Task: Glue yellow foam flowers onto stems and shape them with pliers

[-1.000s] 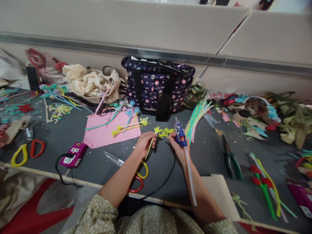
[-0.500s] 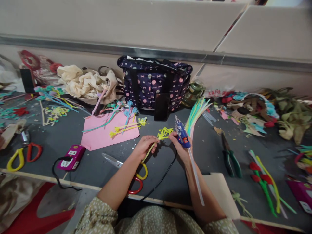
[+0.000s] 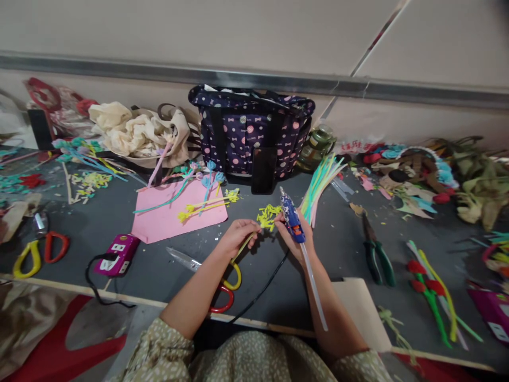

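My left hand [image 3: 239, 236] pinches a thin yellow pipe-cleaner stem [image 3: 243, 247], which slants down past the palm. Its upper end meets the fingertips beside a small pile of short yellow pieces [image 3: 269, 215] on the dark table. A blue hot glue gun [image 3: 292, 217] rests in my right hand [image 3: 296, 241], nozzle pointing up and away, with a long clear glue stick [image 3: 316, 292] sticking out of its back along my forearm. The right thumb and a fingertip come together at the pile's edge; whether they pinch a piece is too small to tell.
Open scissors [image 3: 228, 281] lie under my left forearm. Pink paper [image 3: 159, 212] with pipe-cleaner flowers is behind left, near a purple power socket [image 3: 117, 254]. Pliers [image 3: 376, 254] and a pipe-cleaner bundle [image 3: 320, 188] lie right. A patterned bag [image 3: 238, 132] and phone [image 3: 263, 170] stand behind.
The right fingertips have shifted slightly left and up against the yellow pile, and the glue gun has tilted a little left with them. The left hand keeps its pinch on the stem.
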Demonstrator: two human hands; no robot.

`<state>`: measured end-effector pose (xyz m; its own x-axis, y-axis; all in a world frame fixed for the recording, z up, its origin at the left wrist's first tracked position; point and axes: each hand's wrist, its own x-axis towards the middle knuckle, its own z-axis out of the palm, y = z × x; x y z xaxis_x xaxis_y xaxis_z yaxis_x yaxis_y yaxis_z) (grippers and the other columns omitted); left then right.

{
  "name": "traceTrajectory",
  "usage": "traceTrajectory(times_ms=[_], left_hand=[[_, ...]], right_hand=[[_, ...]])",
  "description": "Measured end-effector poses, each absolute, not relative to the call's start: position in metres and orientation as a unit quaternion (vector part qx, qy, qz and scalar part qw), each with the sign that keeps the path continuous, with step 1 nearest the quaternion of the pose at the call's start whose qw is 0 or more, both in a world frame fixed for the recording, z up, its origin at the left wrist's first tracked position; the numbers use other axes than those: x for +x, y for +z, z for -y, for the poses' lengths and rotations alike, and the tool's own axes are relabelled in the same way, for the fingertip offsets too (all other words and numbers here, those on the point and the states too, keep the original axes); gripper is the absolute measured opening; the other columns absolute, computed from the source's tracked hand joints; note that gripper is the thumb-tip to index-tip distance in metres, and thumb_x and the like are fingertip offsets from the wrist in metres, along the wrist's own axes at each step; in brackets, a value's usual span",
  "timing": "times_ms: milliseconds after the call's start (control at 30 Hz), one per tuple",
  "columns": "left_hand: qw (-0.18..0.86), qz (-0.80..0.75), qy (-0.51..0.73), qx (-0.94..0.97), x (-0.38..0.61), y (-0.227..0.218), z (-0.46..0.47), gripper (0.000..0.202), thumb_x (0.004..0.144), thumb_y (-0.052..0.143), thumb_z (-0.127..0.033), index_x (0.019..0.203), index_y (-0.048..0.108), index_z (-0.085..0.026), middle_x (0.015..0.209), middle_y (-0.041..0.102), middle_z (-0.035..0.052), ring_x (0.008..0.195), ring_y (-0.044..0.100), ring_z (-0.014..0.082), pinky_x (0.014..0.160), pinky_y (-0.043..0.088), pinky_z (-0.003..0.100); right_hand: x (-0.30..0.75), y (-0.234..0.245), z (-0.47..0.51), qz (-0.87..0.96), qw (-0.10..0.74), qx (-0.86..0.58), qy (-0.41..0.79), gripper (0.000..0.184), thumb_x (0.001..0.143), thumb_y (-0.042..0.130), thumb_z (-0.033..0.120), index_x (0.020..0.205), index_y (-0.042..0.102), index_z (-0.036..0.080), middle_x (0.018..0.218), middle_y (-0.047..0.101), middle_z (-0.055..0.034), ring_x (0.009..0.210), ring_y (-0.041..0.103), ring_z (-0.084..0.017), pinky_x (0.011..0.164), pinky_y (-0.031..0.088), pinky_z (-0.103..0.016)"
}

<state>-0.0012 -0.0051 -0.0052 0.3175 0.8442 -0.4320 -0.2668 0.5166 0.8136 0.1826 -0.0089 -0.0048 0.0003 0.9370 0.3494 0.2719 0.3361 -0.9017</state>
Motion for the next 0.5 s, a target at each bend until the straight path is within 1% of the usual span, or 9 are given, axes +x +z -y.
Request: traceTrajectory(times_ms=[200, 400, 500], left_hand=[[0.738, -0.463, 0.368, 0.327, -0.0007, -0.0039, 0.0051, 0.017, 0.066, 0.069, -0.028, 0.066, 0.063, -0.011, 0.046, 0.056, -0.0017, 0.032, 0.044, 0.0063, 0.034, 0.033, 0.018], [0.723, -0.476, 0.397, 0.306, -0.0015, -0.0059, 0.0034, 0.014, 0.065, 0.068, -0.025, 0.067, 0.062, -0.012, 0.048, 0.056, -0.0026, 0.033, 0.045, 0.0064, 0.035, 0.034, 0.018], [0.712, -0.484, 0.417, 0.291, -0.0016, -0.0054, 0.0025, 0.015, 0.065, 0.068, -0.026, 0.068, 0.063, -0.012, 0.049, 0.056, -0.0027, 0.034, 0.045, 0.0064, 0.035, 0.034, 0.019]], right_hand=[[0.1799, -0.0031, 0.0099, 0.623, 0.531, -0.472, 0.326, 0.011, 0.082, 0.065, 0.021, 0.091, 0.059, 0.025, 0.088, 0.066, -0.0006, 0.080, 0.065, -0.019, 0.080, 0.052, -0.034], [0.1826, -0.0059, 0.0055, 0.583, 0.551, -0.511, 0.310, 0.012, 0.082, 0.067, 0.029, 0.086, 0.057, 0.023, 0.084, 0.065, -0.0013, 0.078, 0.064, -0.019, 0.078, 0.052, -0.036], [0.1870, -0.0093, 0.0028, 0.596, 0.515, -0.540, 0.295, 0.012, 0.083, 0.065, 0.031, 0.086, 0.057, 0.022, 0.082, 0.065, -0.0009, 0.074, 0.062, -0.018, 0.076, 0.051, -0.035]])
